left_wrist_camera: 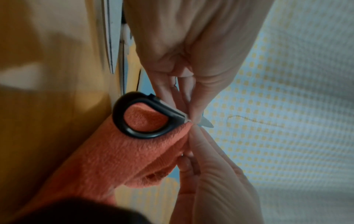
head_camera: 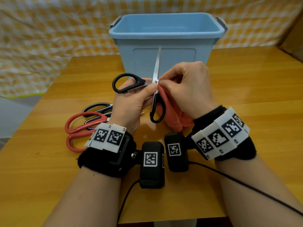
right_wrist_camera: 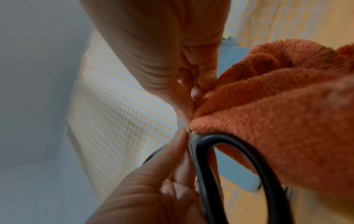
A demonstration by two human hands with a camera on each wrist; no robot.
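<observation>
Altogether one black scissors (head_camera: 155, 74), two spare scissors (head_camera: 91, 114), one cloth (head_camera: 173, 115), one bin (head_camera: 180, 63).

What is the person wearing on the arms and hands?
The left hand and right hand are bare, with no sleeves. Each wrist has a black band, white blocks with black square code markings, and a black camera box with a thin black cable.
</observation>
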